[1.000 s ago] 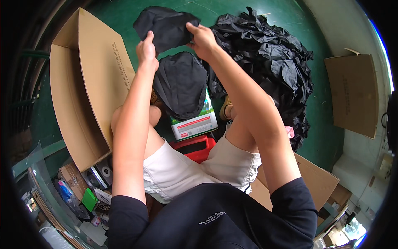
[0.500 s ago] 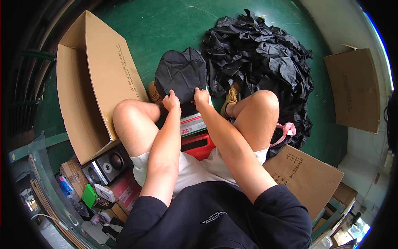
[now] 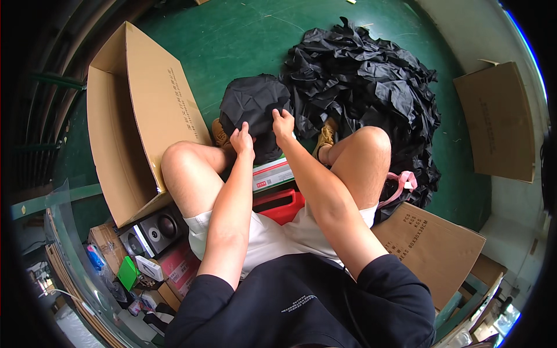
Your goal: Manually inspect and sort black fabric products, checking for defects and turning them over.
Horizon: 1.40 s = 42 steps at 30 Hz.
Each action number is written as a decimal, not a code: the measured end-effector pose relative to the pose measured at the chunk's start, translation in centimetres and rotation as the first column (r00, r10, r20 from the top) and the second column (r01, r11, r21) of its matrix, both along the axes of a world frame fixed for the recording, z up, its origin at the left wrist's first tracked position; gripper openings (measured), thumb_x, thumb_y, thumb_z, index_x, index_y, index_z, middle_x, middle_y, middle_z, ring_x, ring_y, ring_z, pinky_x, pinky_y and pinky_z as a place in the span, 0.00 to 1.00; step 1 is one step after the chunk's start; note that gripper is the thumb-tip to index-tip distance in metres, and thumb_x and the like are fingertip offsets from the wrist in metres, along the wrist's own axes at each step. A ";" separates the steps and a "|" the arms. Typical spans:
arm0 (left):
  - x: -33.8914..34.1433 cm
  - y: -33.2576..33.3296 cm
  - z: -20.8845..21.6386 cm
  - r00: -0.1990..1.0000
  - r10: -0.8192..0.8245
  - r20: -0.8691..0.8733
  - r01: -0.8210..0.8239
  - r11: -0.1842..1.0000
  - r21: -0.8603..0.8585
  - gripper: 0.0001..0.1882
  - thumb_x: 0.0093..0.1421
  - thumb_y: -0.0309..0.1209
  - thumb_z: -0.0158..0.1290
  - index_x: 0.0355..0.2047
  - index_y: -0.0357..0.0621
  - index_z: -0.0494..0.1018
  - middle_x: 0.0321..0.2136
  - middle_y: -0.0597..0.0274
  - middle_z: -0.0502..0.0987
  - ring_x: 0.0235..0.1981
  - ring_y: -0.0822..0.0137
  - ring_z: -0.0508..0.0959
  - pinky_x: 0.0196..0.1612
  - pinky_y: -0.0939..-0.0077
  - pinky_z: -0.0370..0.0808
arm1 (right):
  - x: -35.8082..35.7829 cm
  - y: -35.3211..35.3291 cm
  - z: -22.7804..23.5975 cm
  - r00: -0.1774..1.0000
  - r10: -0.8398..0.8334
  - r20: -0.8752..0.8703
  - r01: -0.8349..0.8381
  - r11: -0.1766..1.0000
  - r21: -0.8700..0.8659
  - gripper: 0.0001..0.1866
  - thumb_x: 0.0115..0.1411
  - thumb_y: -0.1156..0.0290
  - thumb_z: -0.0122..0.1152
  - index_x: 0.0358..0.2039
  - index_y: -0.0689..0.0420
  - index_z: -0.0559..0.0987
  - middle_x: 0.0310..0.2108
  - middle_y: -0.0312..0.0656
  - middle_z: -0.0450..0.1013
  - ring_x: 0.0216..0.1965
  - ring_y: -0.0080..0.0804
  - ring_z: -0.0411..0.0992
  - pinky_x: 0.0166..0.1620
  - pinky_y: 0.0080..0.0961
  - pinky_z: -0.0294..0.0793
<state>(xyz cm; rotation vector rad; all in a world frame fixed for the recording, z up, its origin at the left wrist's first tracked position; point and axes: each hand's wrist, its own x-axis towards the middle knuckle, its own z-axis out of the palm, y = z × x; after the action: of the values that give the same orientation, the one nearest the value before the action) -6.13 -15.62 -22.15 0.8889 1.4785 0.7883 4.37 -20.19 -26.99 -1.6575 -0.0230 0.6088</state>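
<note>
The seated person's left hand and right hand both rest on the near edge of a folded black fabric piece, which lies flat on top of a white-and-red box between the knees. The left hand's grip is closed, fingers curled down onto the lower left part of the cloth. The right hand's grip pinches the cloth's near right edge, thumb and fingers closed on a fold of it.

The fabric piece lies directly ahead of both hands, away from the body, its bulk reaching from the fingertips toward the green floor. It looks roughly as wide as it is long, so no clear long axis shows; its near edge runs left to right across the two hands. The hands are just beside each other, the right slightly further forward and so a little deeper onto the cloth.

To the right of the piece and touching it sits a large heap of crumpled black fabric, which is on the right hand's side. To the left, apart from the cloth, stands an open brown cardboard box with its flap raised, on the left hand's side. A red plastic object shows just below the white-and-red box, between the thighs.
</note>
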 end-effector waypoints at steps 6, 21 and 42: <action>-1.2 1.8 -1.0 0.989 -0.149 0.024 0.148 0.988 0.051 0.22 0.62 0.41 0.58 0.18 0.41 0.64 0.16 0.69 0.64 0.17 0.73 0.67 0.19 0.73 0.70 | -1.0 0.7 3.5 0.962 -0.110 -0.249 0.074 0.986 -0.149 0.12 0.62 0.62 0.60 0.33 0.58 0.77 0.19 0.34 0.69 0.20 0.25 0.69 0.19 0.24 0.65; -3.8 -2.9 -3.7 0.744 -0.342 -0.574 0.288 0.939 -0.185 0.23 0.62 0.47 0.52 0.25 0.36 0.79 0.20 0.51 0.80 0.24 0.55 0.83 0.38 0.63 0.76 | -2.7 -3.4 5.0 0.998 -0.003 -0.069 -0.045 0.730 -0.682 0.19 0.59 0.57 0.61 0.41 0.59 0.82 0.40 0.55 0.78 0.46 0.52 0.76 0.49 0.41 0.75; -1.5 -4.7 0.5 0.568 -0.094 -0.818 0.547 0.786 0.289 0.36 0.48 0.35 0.65 0.55 0.42 0.61 0.58 0.46 0.62 0.60 0.45 0.63 0.59 0.52 0.63 | -5.0 -6.1 4.2 0.943 0.331 -0.021 -0.233 0.615 -0.753 0.16 0.58 0.60 0.57 0.37 0.59 0.82 0.40 0.54 0.78 0.45 0.52 0.77 0.49 0.43 0.75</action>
<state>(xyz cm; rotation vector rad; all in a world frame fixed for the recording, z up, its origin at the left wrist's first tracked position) -7.61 -20.32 -21.60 2.0855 1.7464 0.5120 -0.60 -26.26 -22.81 -2.5442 -0.1434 0.8232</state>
